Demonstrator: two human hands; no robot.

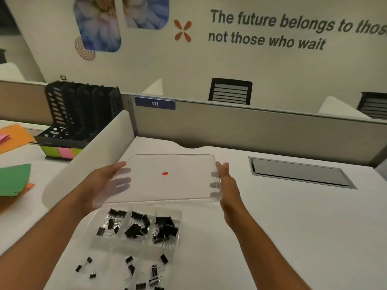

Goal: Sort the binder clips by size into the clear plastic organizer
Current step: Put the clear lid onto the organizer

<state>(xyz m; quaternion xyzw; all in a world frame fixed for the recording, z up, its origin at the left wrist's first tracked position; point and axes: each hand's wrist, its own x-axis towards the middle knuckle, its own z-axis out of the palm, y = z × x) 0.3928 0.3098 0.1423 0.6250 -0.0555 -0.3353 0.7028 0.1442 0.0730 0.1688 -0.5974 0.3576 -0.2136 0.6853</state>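
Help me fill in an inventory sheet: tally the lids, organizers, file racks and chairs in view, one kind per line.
lid: 1
organizer: 1
file rack: 1
chairs: 2
Total: 5

Black binder clips [134,227], clear lid [167,191] with red dot [165,173].
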